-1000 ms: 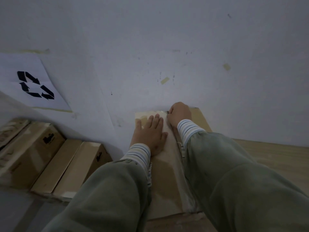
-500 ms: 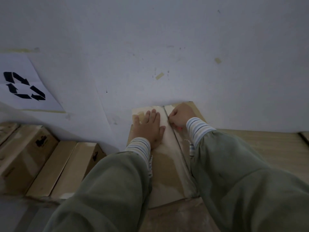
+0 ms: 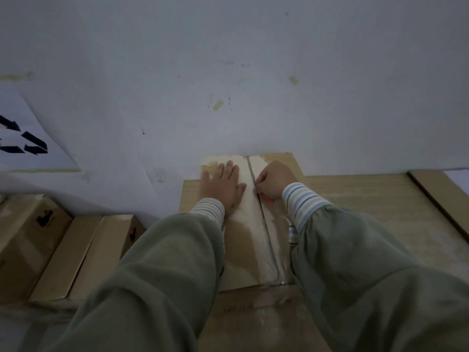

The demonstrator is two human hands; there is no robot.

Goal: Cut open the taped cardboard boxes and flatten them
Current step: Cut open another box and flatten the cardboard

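Note:
A taped cardboard box lies in front of me against the wall, its top covered in pale tape with a dark seam running down the middle. My left hand presses flat on the left flap, fingers straight. My right hand is curled round a small cutter with a red-orange body, held at the seam about a third of the way down from the far end. The blade itself is hidden under the hand.
Several closed cardboard boxes lie side by side at the left. A wooden surface extends to the right with a cardboard strip on it. The white wall rises right behind the box, bearing a recycling sign.
My right hand has drawn back toward me along the seam from the far edge of the box, leaving a dark slit behind it. My left hand stays flat on the left flap.

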